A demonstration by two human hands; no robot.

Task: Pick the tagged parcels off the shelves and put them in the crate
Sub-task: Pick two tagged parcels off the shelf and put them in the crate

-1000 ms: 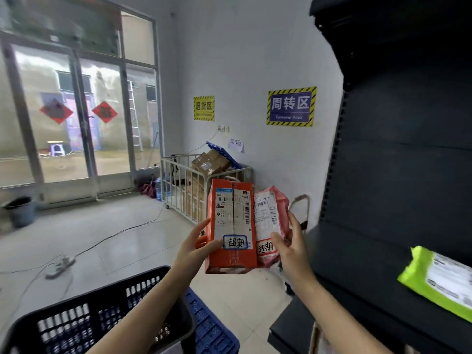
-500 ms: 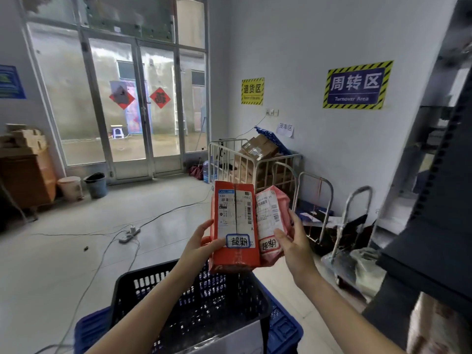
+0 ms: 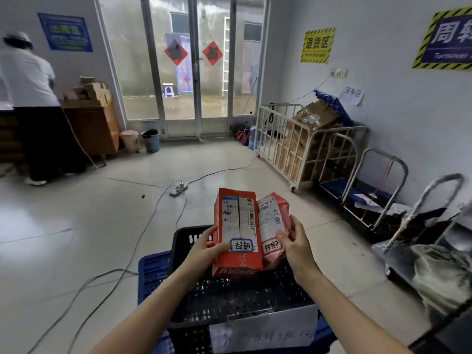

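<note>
My left hand (image 3: pixel 204 247) grips an orange box parcel (image 3: pixel 237 233) by its left edge; the box bears a white shipping label and a blue-bordered handwritten tag. Beside it, my right hand (image 3: pixel 296 245) holds a pink bag parcel (image 3: pixel 273 223) with a red-bordered tag. Both parcels hang upright, side by side, directly above a black slotted crate (image 3: pixel 229 297). The crate stands on a blue crate or platform (image 3: pixel 153 274) and carries a white paper label on its near wall.
Power cables and a strip (image 3: pixel 178 189) trail over the tiled floor ahead. A white cage trolley (image 3: pixel 304 146) with cardboard boxes and several hand trucks (image 3: pixel 378 198) line the right wall. A person (image 3: pixel 30 106) stands at a wooden counter, far left. Glass doors (image 3: pixel 194 72) face me.
My view has swung left, away from the black shelf, toward the doors. Both hands have carried the two parcels from beside the crate to right over it.
</note>
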